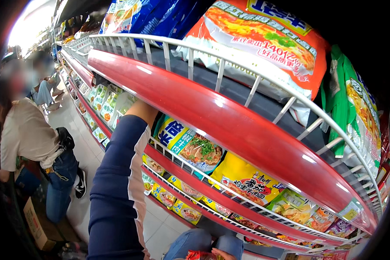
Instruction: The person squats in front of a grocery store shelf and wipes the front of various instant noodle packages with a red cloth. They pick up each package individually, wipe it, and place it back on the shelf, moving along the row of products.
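Observation:
My left arm, in a dark blue sleeve with a pale stripe, reaches up into the gap below a red-fronted shelf [214, 97]. Only the wrist of my left hand [143, 112] shows; the shelf hides the fingers and anything in them. Just right of the wrist, a teal and yellow noodle pack [195, 148] stands behind the white wire rail, with a yellow noodle pack [247, 177] beside it. At the bottom edge, part of my right hand [223, 253] is above my jeans-clad knees, against a red packet [196, 255]. Its grip is cut off by the frame.
Large orange [263, 48] and green [357, 107] noodle bags stand on the upper shelf. Lower racks hold several yellow packs [187, 211]. At left, a person [32, 130] bends near a cardboard box [39, 224]; another person [45, 87] sits farther down the tiled aisle [84, 182].

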Demonstrator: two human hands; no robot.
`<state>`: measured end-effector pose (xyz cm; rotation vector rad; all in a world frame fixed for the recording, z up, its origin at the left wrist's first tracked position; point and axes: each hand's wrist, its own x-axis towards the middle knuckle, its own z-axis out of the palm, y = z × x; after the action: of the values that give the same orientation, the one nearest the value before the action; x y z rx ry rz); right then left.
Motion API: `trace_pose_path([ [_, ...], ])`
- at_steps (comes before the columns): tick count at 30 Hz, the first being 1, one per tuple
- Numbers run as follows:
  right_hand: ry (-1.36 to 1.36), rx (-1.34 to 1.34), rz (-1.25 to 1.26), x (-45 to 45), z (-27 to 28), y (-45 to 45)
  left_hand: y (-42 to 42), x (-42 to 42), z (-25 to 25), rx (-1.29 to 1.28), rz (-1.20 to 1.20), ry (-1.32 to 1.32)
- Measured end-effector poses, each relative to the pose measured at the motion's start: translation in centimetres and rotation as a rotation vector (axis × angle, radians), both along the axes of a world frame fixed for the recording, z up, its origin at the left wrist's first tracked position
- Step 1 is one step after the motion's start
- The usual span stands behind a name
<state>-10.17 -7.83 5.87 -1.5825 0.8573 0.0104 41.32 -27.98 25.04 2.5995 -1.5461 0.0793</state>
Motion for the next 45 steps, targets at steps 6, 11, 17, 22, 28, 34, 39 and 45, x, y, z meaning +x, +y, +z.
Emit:
trace_pose_path([
  [6,-0.025,-0.028,0.051,-0.5,0.4,0.8,3.4,1.5,1.9,0.009,0.102,-0.056],
  [11,0.004,-0.101,0.035,-2.2,1.1,1.3,4.3,1.4,1.5,-0.042,0.135,-0.022],
  [17,0.028,-0.169,0.091,-4.3,2.7,2.9,8.2,1.4,1.9,-0.002,0.261,-0.035],
  [22,-0.038,-0.299,0.098,-7.2,4.7,4.9,11.1,3.0,-0.2,0.204,0.331,-0.105],
  [28,-0.004,-0.474,0.137,-11.5,-1.1,4.6,16.5,-4.7,1.0,-0.941,0.288,-0.125],
  [34,0.076,-0.711,0.302,-12.0,-4.4,6.2,29.1,-16.8,0.8,-1.336,-0.111,0.150],
  [39,-0.282,-0.373,0.163,-12.8,1.0,7.1,37.9,-31.3,-6.5,-0.931,-0.310,0.546],
  [45,-0.396,0.196,0.105,-14.9,0.6,10.4,37.1,-46.7,-13.0,-0.365,-0.742,0.982],
])
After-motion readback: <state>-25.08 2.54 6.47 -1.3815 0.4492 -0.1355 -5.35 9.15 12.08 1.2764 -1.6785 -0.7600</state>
